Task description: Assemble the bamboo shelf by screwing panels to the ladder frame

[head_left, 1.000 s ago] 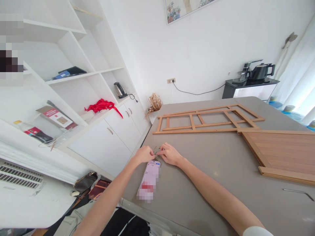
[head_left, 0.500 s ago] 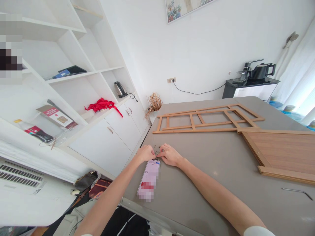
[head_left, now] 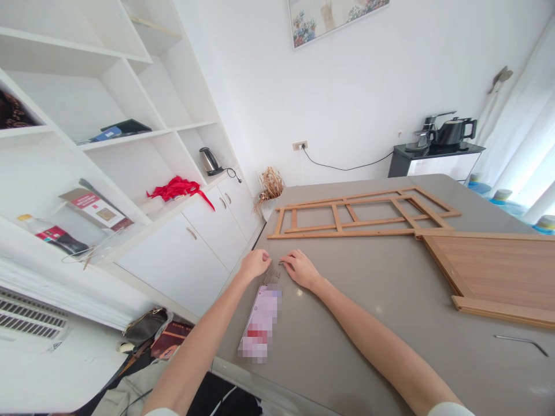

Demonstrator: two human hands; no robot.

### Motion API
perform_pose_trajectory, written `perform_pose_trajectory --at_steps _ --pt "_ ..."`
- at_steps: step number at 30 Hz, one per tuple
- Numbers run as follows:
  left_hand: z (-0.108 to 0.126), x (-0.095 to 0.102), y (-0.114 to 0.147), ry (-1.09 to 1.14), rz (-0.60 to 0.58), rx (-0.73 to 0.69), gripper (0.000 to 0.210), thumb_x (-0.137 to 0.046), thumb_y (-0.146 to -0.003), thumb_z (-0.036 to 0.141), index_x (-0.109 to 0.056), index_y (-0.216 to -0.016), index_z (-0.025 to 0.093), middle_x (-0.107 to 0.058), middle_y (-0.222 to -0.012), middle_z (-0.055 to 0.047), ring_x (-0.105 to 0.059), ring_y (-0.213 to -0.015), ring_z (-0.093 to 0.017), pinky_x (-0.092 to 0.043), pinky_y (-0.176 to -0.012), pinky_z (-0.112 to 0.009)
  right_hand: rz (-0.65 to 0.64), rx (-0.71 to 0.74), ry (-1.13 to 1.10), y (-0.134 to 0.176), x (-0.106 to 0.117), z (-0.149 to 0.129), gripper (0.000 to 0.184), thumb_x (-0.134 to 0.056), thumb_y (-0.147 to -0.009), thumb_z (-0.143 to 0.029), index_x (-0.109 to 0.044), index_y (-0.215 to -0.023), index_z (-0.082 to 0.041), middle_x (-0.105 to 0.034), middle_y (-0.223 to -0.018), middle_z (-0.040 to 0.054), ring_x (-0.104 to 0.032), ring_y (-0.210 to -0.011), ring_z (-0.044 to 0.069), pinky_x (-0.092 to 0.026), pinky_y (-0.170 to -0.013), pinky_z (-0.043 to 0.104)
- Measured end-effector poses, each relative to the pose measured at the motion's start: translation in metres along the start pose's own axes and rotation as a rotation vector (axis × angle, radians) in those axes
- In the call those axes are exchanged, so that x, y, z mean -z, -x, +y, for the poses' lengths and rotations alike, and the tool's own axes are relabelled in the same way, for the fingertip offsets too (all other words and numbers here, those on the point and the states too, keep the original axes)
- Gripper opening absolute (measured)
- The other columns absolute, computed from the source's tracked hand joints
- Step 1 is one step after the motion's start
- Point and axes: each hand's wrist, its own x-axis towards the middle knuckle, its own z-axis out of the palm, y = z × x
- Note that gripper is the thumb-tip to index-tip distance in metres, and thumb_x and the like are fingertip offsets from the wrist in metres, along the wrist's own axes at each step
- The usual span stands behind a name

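Observation:
Several small metal screws lie in a loose group on the grey table, just beyond the top edge of a phone with a lit pink screen. My right hand is to the right of them, thumb and forefinger pinched on a small screw. On the other side, my left hand has its fingers curled together near the table's left edge; whatever is between them, if anything, is too small to make out. A gap separates the two hands.
Wooden frames lie flat across the far side of the grey table. A framed wooden panel rests at the right, with a bent hex key nearer me. White shelves stand left; a dried plant is behind the table.
My hands have moved apart, away from the screws, which now show in the open between them. My right fingers pinch a screw. The whole view has shifted slightly.

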Motion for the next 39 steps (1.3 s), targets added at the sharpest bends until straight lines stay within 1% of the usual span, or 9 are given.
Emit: perform_pose_trajectory --at_steps 6,10,16,21,23,27,33,36,39 --pt "-0.006 -0.008 -0.012 0.039 -0.041 -0.057 0.025 -0.058 -0.087 0.033 -0.073 -0.106 0.029 -0.075 -0.102 -0.001 -0.068 -0.096 -0.019 -0.050 -0.079 -0.026 -0.045 -0.001 -0.022 -0.011 -0.008 0.004 0.021 -0.057 -0.094 -0.026 -0.072 -0.109 -0.027 -0.059 -0.096 0.0054 -0.052 -0.092 0.018 -0.044 -0.085 0.031" --pt "-0.009 -0.008 -0.018 0.060 -0.056 -0.091 0.023 -0.059 -0.086 0.032 -0.076 -0.100 0.026 -0.076 -0.100 -0.003 -0.069 -0.096 -0.018 -0.051 -0.082 -0.025 -0.032 -0.065 -0.042 -0.020 -0.012 0.010 0.020 -0.056 -0.094 -0.023 -0.074 -0.100 -0.024 -0.062 -0.092 0.0054 -0.053 -0.091 0.018 -0.044 -0.082 0.029" --pt "-0.010 -0.008 -0.020 0.054 -0.079 -0.114 0.027 -0.063 -0.079 0.025 -0.075 -0.104 0.024 -0.076 -0.100 -0.002 -0.069 -0.094 -0.018 -0.051 -0.083 -0.024 -0.030 -0.136 -0.057 -0.020 -0.014 0.010 0.019 -0.056 -0.094 -0.023 -0.074 -0.098 -0.023 -0.063 -0.094 0.0063 -0.055 -0.095 0.019 -0.046 -0.083 0.029" --pt "-0.005 -0.004 -0.014 0.020 -0.084 -0.110 0.015 -0.064 -0.080 0.032 -0.076 -0.086 0.026 -0.076 -0.091 -0.002 -0.069 -0.089 -0.020 -0.050 -0.078 -0.027 -0.059 -0.184 -0.050 -0.018 -0.008 0.004 0.015 -0.058 -0.093 -0.025 -0.072 -0.095 -0.021 -0.064 -0.100 0.0068 -0.056 -0.101 0.019 -0.048 -0.086 0.031" --pt "-0.003 -0.003 -0.012 0.018 -0.089 -0.101 0.014 -0.064 -0.080 0.032 -0.075 -0.084 0.025 -0.076 -0.090 -0.002 -0.069 -0.088 -0.019 -0.050 -0.075 -0.026 -0.084 -0.218 -0.043 -0.019 -0.007 0.000 0.015 -0.058 -0.094 -0.028 -0.069 -0.097 -0.019 -0.064 -0.103 0.0060 -0.058 -0.101 0.018 -0.049 -0.087 0.034" --pt "-0.001 -0.003 -0.010 0.027 -0.096 -0.078 0.019 -0.064 -0.080 0.034 -0.073 -0.093 0.024 -0.076 -0.093 -0.002 -0.069 -0.086 -0.018 -0.050 -0.072 -0.025 -0.155 -0.310 -0.038 -0.023 -0.008 -0.007 0.025 -0.057 -0.095 -0.037 -0.062 -0.109 -0.017 -0.063 -0.111 0.0059 -0.062 -0.096 0.017 -0.053 -0.085 0.039" --pt "0.000 0.000 -0.008 0.016 -0.073 -0.079 0.025 -0.061 -0.083 0.043 -0.072 -0.098 0.025 -0.074 -0.101 -0.002 -0.067 -0.093 -0.019 -0.050 -0.076 -0.027 -0.240 -0.387 -0.081 -0.027 -0.004 -0.006 0.028 -0.056 -0.096 -0.038 -0.061 -0.114 -0.017 -0.063 -0.114 0.0066 -0.063 -0.095 0.017 -0.055 -0.084 0.038" --pt "0.006 0.001 -0.008 0.004 -0.050 -0.098 0.027 -0.059 -0.085 0.043 -0.071 -0.103 0.028 -0.073 -0.106 -0.001 -0.066 -0.099 -0.020 -0.050 -0.080 -0.028 -0.255 -0.408 -0.084 -0.027 -0.002 -0.005 0.028 -0.057 -0.096 -0.038 -0.060 -0.115 -0.017 -0.063 -0.114 0.0068 -0.063 -0.096 0.017 -0.055 -0.084 0.038" --pt "0.014 0.000 -0.009 -0.019 -0.033 -0.113 0.024 -0.059 -0.085 0.042 -0.072 -0.099 0.027 -0.072 -0.108 -0.003 -0.064 -0.103 -0.022 -0.050 -0.081 -0.029 -0.254 -0.424 -0.061 -0.026 0.000 -0.004 0.030 -0.057 -0.095 -0.038 -0.060 -0.116 -0.017 -0.062 -0.115 0.0070 -0.063 -0.097 0.018 -0.054 -0.084 0.039"
